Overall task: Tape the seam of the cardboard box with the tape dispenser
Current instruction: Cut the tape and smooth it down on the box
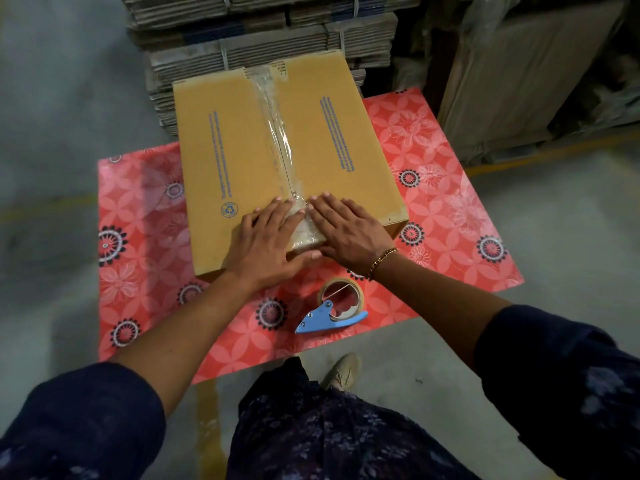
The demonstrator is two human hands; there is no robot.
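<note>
The cardboard box (277, 161) lies closed on the desk (450, 209), which is covered in a red flowered cloth, and a strip of clear tape (277, 133) runs along its centre seam from the far edge to the near one. Both hands press flat on the box top at the near end of that strip, fingers spread and gripping nothing: the left hand (266, 244) just left of the seam, the right hand (349, 233) just right of it, their thumbs close together at the near edge. The right wrist wears a gold bracelet (381, 261). The tape dispenser (332, 311), blue with a roll of tape in it, lies on the desk near the box's front edge, below the right wrist and touched by neither hand.

The near end of the tape is partly covered by the hands, and the blue print on the flaps is too small to read. The box's near wall is mostly hidden behind the forearms. Stacks of flattened cardboard (263, 32) rise behind the desk, cut off at the top.

One box, one dispenser, one roll, two hands, one shoe (343, 372) showing on the floor
</note>
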